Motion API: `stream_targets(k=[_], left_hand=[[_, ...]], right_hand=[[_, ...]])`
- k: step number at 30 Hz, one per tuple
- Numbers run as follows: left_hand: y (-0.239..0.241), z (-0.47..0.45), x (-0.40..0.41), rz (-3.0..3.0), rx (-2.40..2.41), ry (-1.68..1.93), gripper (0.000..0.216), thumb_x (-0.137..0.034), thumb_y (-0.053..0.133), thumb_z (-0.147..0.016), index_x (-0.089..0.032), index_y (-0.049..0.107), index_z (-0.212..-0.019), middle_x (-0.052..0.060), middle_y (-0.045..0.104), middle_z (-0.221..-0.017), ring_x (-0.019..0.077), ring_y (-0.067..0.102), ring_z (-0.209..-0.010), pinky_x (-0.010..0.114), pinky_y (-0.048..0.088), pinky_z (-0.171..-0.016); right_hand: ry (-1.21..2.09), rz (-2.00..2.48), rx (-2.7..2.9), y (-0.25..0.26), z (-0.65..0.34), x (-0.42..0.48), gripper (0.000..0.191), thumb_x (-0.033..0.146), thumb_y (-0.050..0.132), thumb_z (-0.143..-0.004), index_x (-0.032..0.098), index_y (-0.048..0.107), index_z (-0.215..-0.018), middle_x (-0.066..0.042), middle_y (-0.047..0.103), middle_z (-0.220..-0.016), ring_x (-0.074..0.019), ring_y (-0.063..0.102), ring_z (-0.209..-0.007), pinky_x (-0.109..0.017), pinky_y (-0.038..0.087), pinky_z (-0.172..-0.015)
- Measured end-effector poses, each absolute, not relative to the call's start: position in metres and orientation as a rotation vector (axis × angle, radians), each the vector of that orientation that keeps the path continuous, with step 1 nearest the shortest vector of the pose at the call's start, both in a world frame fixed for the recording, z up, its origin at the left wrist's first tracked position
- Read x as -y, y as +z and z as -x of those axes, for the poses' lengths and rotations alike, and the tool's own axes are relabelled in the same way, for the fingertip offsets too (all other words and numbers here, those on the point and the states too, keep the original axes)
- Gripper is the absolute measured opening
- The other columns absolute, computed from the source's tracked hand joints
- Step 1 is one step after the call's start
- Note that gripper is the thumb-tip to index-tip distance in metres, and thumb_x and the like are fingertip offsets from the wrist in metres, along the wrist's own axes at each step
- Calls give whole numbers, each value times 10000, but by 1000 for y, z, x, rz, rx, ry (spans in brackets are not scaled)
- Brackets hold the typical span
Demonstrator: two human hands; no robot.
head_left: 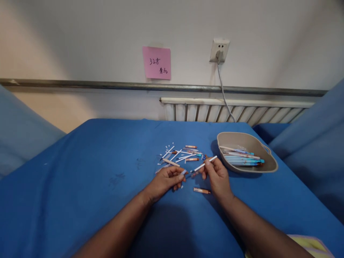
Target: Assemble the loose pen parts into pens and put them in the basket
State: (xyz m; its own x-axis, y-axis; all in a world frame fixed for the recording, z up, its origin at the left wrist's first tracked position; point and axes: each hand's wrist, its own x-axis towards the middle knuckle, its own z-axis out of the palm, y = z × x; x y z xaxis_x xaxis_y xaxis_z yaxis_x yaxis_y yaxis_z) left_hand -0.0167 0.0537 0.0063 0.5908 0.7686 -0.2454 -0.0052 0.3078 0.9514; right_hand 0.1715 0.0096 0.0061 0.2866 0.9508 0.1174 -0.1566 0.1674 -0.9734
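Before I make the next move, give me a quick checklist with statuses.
1. White stick gripped in right hand: ok, between thumb and fingers.
2. Small pale piece held in left hand: ok, at the fingertips.
3. Pale piece's exact shape: cannot tell, too small and partly covered.
4. Basket upright: ok, on the blue cover, pens inside.
5. Nearest orange part in the basket: not ok, loose on the cover.

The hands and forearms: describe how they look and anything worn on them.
The left hand and right hand are ungloved. The left forearm and right forearm show no sleeves, watch or bracelet. No cables or markings stand out.
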Motion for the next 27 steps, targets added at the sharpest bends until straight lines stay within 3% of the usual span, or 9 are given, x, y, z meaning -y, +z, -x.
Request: stream_targets(k=[21,27], left_hand=[[12,14,-51,-1374,-871,461,300,-333,678,-731,-137,646,-956,8,622,-687,83,524,-529,182,377,-458],[9,14,-49,-1261,-719,446,291,-362,660,-759,-123,642,-924,46,655,-751,87,555,-512,197,417,-456]], right_hand=[[950,1116,1045,2,-169,-6,226,422,544,-833,208,530,-763,18,588,-614,-103,506,-504,-231,412,-512],[1159,1101,1159,-7,-159,-2,231,421,621,-768,197,573,-742,28,551,-566,-96,466,-461,-219,365,-446]])
